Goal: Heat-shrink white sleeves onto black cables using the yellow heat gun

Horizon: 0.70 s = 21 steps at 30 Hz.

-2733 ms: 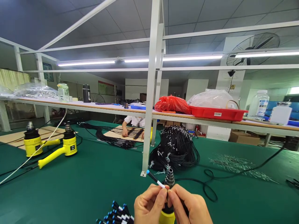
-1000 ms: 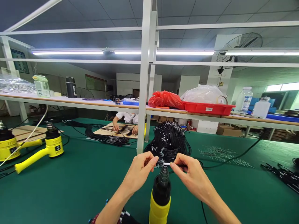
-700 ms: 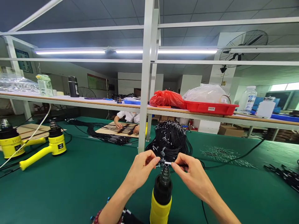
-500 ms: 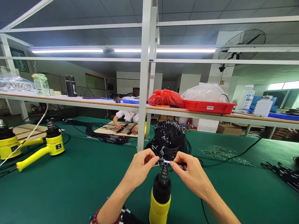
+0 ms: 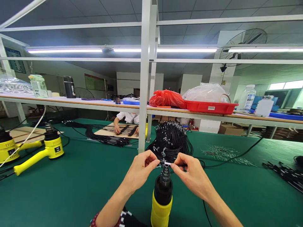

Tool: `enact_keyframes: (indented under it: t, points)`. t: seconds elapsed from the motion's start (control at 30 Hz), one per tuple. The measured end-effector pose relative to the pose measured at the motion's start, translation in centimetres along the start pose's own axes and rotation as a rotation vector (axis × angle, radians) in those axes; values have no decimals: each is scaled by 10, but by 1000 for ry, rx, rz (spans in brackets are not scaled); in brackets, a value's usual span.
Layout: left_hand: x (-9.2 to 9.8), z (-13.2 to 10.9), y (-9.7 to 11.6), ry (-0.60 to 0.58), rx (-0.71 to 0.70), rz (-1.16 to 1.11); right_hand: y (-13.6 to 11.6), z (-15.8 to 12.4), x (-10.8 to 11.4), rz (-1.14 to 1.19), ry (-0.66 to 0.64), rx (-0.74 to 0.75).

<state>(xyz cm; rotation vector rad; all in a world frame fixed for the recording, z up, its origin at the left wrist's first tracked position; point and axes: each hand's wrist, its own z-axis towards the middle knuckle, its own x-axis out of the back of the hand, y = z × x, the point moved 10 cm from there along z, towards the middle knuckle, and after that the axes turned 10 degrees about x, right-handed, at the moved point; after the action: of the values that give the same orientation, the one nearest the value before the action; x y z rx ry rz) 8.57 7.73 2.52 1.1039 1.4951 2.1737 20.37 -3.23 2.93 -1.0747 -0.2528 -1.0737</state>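
My left hand [image 5: 139, 170] and my right hand [image 5: 189, 170] were at the lower centre of the frame, both closed in a pinch between thumb and finger. Between them I gripped one thin black cable [image 5: 162, 162], the left hand on its dark part and the right hand just at the right end of the white sleeve [image 5: 167, 163]. The sleeve lay almost level, right above the metal nozzle [image 5: 165, 176] of the yellow heat gun [image 5: 161, 205], which stood with its tip upward. I could not tell whether sleeve and tip touched, nor whether hot air was blowing.

For doing this step well, I judged that the middle of the sleeve should be over the opening, with my fingertips kept to the two sides, away from the possible heat. A light, equal pull seemed enough to keep the cable straight; a stronger one could make the sleeve slide. It also seemed good to turn the piece slowly, so that no side would get too much.

Behind my hands, in the centre of the frame, the big cable bundle [image 5: 174, 138] lay on the green counter [image 5: 94, 176]; I thought it wise to keep the nozzle from leaning toward it.
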Motion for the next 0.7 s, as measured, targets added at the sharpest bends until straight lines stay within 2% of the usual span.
enact_keyframes:
  t: [0.7]
  points:
    - [2,-3,6,16,-38,-44,-3,0,3,3,29,19]
